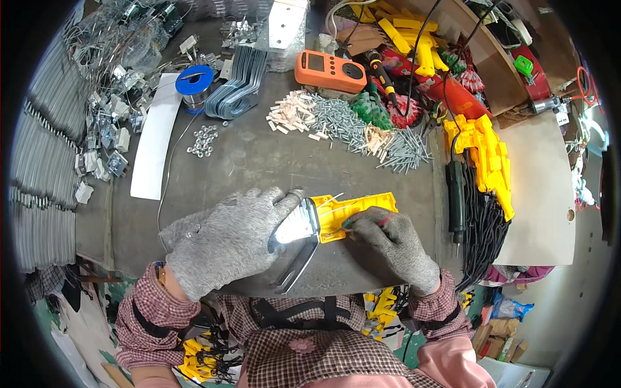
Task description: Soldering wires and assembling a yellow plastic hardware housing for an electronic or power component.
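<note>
My left hand (pixel 226 236), in a grey knit glove, is closed round a bright, shiny metal-like part (pixel 297 226), its thumb along the top. Joined to that part's right end is an open yellow plastic housing (pixel 372 204), its hollow side up. Two thin white wires (pixel 331 200) stick out near the joint. A dark flat bar (pixel 299 266) slants down below the shiny part. My right hand (pixel 398 249), also gloved, pinches what look like thin coloured wires at the housing's near edge; red and green bits show, but the fingers hide most of them.
Ahead lie a heap of screws (pixel 343 123), pale small pieces (pixel 290 113), metal nuts (pixel 204 140), bent metal brackets (pixel 239 84), a solder spool (pixel 194 83) and an orange meter (pixel 330 71). On the right, a black-handled soldering iron (pixel 455 200) hangs beside yellow parts (pixel 485 155) and black cables (pixel 485 239).
</note>
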Tool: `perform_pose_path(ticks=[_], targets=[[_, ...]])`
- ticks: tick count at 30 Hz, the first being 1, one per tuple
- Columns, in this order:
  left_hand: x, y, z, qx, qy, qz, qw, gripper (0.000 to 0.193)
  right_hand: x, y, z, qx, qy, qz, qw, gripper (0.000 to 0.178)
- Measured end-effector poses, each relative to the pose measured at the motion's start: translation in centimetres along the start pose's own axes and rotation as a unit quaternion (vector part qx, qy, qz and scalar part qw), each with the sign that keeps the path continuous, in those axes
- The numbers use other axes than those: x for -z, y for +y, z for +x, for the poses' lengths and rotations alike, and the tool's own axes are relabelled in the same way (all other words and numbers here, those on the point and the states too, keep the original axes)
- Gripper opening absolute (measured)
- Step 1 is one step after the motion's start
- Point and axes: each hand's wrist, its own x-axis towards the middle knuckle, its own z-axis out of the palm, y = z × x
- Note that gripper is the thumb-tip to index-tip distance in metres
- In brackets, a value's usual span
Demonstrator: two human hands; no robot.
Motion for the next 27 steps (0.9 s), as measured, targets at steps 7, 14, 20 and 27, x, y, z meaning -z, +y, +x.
perform_pose_path(ticks=[7,14,20,27], targets=[[-1.0,-0.3,-0.4,-0.025,0.048,0.027,0.998,0.070,-0.7,-0.9,1.1,0.073,-0.075,-0.186,0.977,0.015],[-0.1,0.1,0.0,-0.010,0.018,0.013,1.000,0.071,-0.3,0.6,2.4,0.116,-0.090,-0.273,0.951,0.023],[1.9,3.8,3.4,0.060,-0.071,-0.022,0.995,0.077,2.0,-0.6,5.3,0.056,-0.216,-0.189,0.956,0.027],[0.2,3.0,8.1,0.055,-0.153,-0.021,0.986,0.089,2.0,-0.8,8.0,0.047,-0.311,-0.301,0.900,0.024]])
